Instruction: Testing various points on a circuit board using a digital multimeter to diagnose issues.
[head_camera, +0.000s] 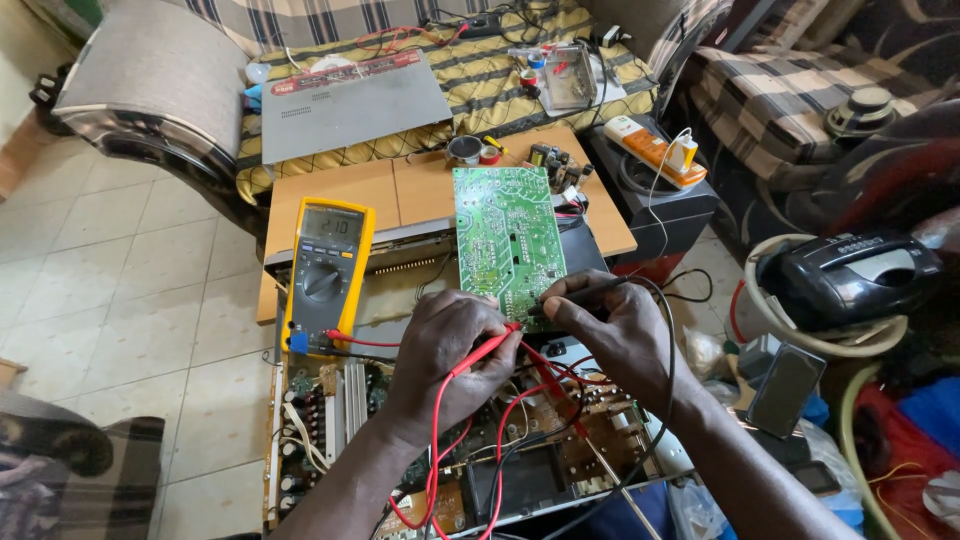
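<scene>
Green rectangular circuit board: stands on the opened amplifier chassis, long axis running away from the person, near edge at both hands. Left hand pinches the red probe; right hand pinches the black probe. Yellow multimeter lies left.

Glossy green circuit board, yellow plastic multimeter, matt wooden table.

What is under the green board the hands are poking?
The green circuit board leans over an opened grey device on a wooden table. The left hand and right hand press probes against its lower edge. Whatever lies directly beneath it is covered.
</scene>
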